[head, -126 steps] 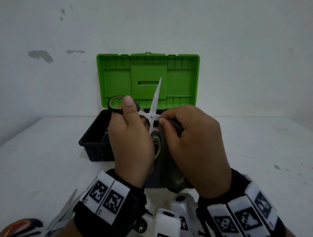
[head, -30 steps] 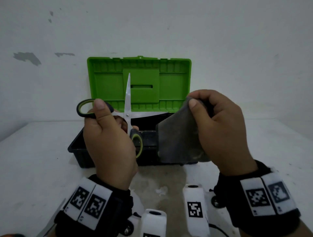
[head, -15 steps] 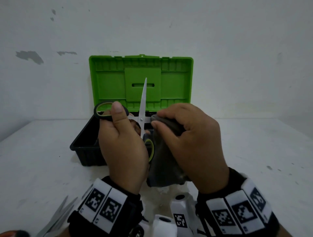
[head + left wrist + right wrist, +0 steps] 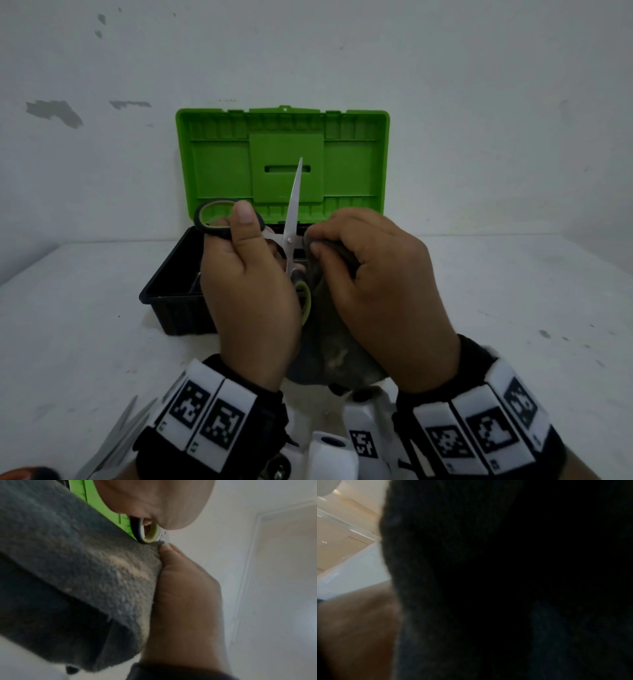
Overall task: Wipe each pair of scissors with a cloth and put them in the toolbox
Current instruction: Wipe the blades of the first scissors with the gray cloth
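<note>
Left hand [image 4: 250,294] gripping black-and-green scissors [image 4: 291,236] by handles, blades spread, one pointing up. Right hand [image 4: 380,291] pinching grey cloth [image 4: 329,346] around other blade beside pivot. All held in front of open toolbox [image 4: 171,301], green lid [image 4: 356,164] upright. More blades [image 4: 116,442] lying at lower left on white table [image 4: 513,308].

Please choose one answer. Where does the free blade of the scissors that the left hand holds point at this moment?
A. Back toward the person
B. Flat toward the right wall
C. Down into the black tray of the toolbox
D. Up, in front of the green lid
D: in the head view the scissors held by the left hand show one blade rising before the open green lid.
</note>
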`<action>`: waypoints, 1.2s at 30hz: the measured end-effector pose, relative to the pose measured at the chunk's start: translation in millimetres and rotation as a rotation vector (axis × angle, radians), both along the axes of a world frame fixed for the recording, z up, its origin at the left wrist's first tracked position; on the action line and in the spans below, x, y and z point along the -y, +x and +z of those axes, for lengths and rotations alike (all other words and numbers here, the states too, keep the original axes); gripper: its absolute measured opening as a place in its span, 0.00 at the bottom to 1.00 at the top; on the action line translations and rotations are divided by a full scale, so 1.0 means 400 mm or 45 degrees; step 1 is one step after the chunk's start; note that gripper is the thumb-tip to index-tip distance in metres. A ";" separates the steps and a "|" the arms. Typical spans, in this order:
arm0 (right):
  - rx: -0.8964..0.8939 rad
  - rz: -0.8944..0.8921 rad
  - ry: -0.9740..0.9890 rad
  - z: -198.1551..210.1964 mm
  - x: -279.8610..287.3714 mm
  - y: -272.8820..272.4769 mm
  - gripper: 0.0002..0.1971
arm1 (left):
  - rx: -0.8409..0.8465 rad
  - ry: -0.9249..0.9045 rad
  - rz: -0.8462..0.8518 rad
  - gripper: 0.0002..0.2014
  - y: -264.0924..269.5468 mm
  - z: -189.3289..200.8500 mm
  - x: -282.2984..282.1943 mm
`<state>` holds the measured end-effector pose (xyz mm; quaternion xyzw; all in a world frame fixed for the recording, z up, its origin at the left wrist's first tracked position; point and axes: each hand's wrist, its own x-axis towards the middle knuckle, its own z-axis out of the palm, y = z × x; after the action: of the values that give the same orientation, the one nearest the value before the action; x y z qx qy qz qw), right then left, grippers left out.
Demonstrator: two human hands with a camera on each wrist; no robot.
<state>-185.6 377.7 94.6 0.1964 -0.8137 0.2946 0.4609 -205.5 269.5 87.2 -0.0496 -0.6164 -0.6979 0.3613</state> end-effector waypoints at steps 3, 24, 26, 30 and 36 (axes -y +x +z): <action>0.030 -0.018 -0.028 -0.002 -0.001 -0.001 0.05 | -0.008 -0.006 0.014 0.19 -0.003 -0.004 0.001; 0.190 0.029 -0.265 0.009 -0.010 0.006 0.05 | -0.063 -0.042 0.040 0.18 0.005 -0.004 -0.008; 0.163 0.033 -0.247 0.008 -0.011 0.005 0.04 | -0.067 -0.049 0.042 0.18 0.006 -0.003 -0.007; 0.179 -0.048 -0.283 0.006 -0.042 -0.009 0.02 | -0.063 0.015 0.033 0.18 0.001 0.004 0.000; 0.116 0.043 -0.220 0.007 -0.009 0.008 0.02 | -0.043 0.036 -0.015 0.19 0.004 0.005 -0.004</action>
<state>-182.5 381.2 97.3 0.1561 -0.8020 0.3802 0.4334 -203.8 271.2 89.2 -0.0599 -0.6000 -0.7076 0.3684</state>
